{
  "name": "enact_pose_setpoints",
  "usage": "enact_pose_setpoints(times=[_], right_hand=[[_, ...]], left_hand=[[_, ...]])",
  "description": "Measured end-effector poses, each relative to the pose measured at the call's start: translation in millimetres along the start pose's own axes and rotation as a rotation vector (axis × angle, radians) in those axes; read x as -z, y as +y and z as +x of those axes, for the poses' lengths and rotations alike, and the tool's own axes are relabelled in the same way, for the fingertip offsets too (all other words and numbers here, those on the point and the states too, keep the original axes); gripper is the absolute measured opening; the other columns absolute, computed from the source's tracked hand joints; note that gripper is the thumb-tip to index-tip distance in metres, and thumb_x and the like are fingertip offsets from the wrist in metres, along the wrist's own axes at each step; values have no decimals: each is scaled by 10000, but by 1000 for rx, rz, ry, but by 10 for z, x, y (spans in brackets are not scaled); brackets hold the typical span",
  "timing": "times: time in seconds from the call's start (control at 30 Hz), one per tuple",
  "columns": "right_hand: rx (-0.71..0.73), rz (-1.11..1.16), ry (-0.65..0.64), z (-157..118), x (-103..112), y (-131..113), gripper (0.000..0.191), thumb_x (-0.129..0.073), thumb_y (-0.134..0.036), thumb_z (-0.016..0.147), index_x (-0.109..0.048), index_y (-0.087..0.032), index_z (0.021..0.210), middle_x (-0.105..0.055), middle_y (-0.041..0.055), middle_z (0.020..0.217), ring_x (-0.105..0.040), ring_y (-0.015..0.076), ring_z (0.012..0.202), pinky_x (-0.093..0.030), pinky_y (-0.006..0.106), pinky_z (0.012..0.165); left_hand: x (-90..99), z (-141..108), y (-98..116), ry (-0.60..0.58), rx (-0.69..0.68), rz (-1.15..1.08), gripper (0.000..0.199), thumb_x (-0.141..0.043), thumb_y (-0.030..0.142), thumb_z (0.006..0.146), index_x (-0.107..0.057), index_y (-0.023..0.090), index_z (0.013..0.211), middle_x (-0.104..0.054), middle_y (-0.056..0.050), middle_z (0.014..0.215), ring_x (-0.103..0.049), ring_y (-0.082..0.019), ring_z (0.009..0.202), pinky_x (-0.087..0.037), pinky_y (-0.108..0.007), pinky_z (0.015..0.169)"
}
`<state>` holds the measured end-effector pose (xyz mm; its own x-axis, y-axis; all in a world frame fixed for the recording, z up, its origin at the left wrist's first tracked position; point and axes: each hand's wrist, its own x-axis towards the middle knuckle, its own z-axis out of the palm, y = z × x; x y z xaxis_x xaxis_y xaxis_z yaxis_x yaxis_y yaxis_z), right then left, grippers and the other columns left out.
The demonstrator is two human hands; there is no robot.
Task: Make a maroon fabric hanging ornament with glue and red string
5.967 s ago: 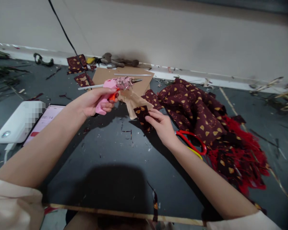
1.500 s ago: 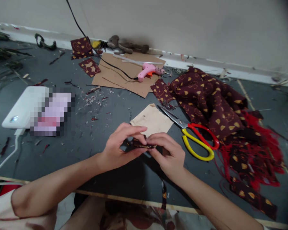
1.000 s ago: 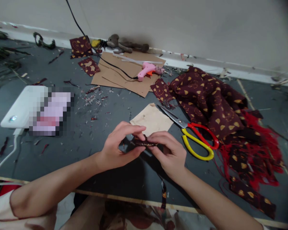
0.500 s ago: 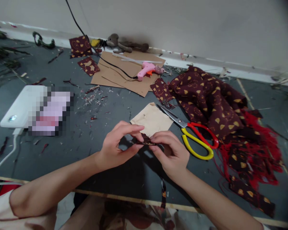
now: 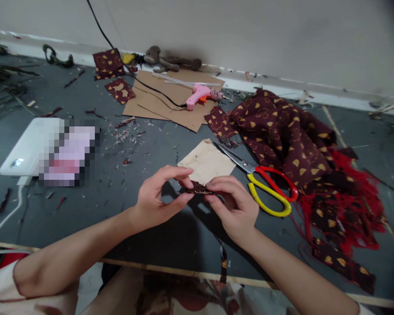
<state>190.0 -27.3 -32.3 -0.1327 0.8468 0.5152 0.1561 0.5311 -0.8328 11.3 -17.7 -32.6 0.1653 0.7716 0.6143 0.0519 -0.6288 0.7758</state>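
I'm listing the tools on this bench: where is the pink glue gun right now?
In the head view, the pink glue gun lies on the brown cardboard at upper centre, left of the bunched patterned cloth.

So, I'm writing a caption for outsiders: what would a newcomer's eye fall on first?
Probably the red-and-yellow scissors, just right of the hands, which pinch a dark scrap at the centre. Then the pink glue gun on cardboard at the back, and the patterned cloth heaped at right.
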Motion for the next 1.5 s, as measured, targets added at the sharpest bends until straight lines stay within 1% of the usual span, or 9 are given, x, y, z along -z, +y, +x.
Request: enact_pose_setpoints(times=[0.13, 0.5, 0.8, 0.97, 1.1, 1.23, 1.33, 1.4, 1.5], right_hand=[[5, -2, 7, -1, 2, 11, 201, -636, -93, 771, -647, -236, 913, -659, 35, 847, -615, 166, 791, -520, 313, 678], [1, -17, 7, 0, 9, 12, 185, -628, -96, 777, -643, -234, 899, -660, 35, 834, -615, 168, 780, -521, 315, 664], [5, -10, 25, 3, -1, 22, 209, -637, -77, 766, -648, -238, 899, -658, 24, 834, -613, 163, 787, -511, 307, 678], [12, 2, 13, 1, 1, 20, 225, -634, -63, 766, -646, -235, 910, -656, 23, 841, -609, 158, 796, -506, 299, 679], [20, 11, 7, 1, 9, 18, 245, -630, -45, 767, -642, -232, 925, -647, 23, 849, -600, 151, 806, -503, 295, 691], [19, 13, 1, 7, 10, 20, 256, -629, -27, 763, -640, -226, 925, -638, 18, 850, -596, 139, 811, -498, 284, 714], [11, 1, 0, 7, 10, 17, 245, -631, -36, 767, -640, -228, 919, -637, 19, 846, -595, 140, 805, -498, 280, 694], [9, 1, -4, 3, 9, 15, 241, -631, -44, 770, -640, -231, 921, -639, 22, 848, -597, 146, 807, -500, 286, 691], [11, 12, -21, -7, 4, 15, 235, -628, -57, 774, -638, -236, 927, -642, 29, 855, -602, 161, 813, -510, 316, 711]], left_hand=[[-5, -3, 4, 23, 10, 8, 508, -672, 16, 713, -552, 177, 1179, -635, -26, 831, -622, -107, 750, -507, -218, 697], [2, -1, -3, 14, 8, 11, 511, -672, 31, 723, -546, 193, 1191, -645, -27, 831, -628, -116, 752, -514, -235, 701], [31, 4, -17, -8, -42, -6, 521, -676, 37, 709, -543, 167, 1195, -616, -35, 849, -595, -114, 769, -508, -235, 739], [20, 42, 21, 6, -59, 26, 478, -643, -1, 710, -559, 155, 1153, -614, -25, 801, -588, -104, 738, -504, -220, 707], [22, 60, 58, 1, -66, 70, 457, -640, -1, 713, -563, 165, 1131, -619, -16, 777, -593, -106, 722, -508, -235, 716], [44, 36, 57, -25, -42, 57, 462, -617, -4, 721, -558, 166, 1146, -616, -30, 817, -595, -117, 757, -506, -253, 750], [54, 23, 37, -25, -15, -15, 446, -599, 67, 749, -542, 146, 1184, -614, -59, 891, -584, -136, 809, -504, -268, 765], [49, 35, 31, -63, -5, 9, 405, -634, 120, 749, -567, 142, 1148, -620, -70, 911, -582, -148, 835, -501, -273, 766], [33, 74, 37, -131, -31, 130, 261, -696, 148, 738, -639, 142, 993, -638, -66, 863, -596, -142, 816, -491, -257, 752]])
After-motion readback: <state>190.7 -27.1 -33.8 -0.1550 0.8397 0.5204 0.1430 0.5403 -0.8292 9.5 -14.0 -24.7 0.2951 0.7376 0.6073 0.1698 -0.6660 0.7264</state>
